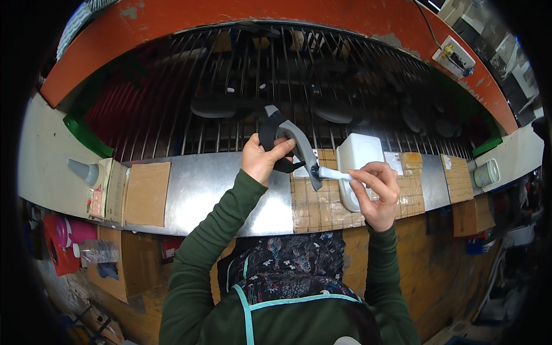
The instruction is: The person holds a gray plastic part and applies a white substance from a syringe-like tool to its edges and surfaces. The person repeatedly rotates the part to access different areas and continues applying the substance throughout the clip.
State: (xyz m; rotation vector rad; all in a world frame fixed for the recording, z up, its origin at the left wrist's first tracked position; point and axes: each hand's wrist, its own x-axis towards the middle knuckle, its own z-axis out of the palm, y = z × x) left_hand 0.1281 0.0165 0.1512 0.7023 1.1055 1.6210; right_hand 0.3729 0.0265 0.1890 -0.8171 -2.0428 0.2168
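My left hand is closed round a sandal with a curved grey sole and black straps. The sandal is tilted on its edge, the sole facing right. In my right hand, a brush with a pale handle is pinched between thumb and fingers. Its dark bristles touch the sole near its lower end. Just behind the brush, a white plastic container stands on the taped cardboard. My right fingers partly cover the container's near side.
Beyond the metal ledge runs a rack of metal rods, with several dark soles or sandals on it. An orange beam arches across the back. At left stand a grey cone and a cardboard box; at right, a small pale tub.
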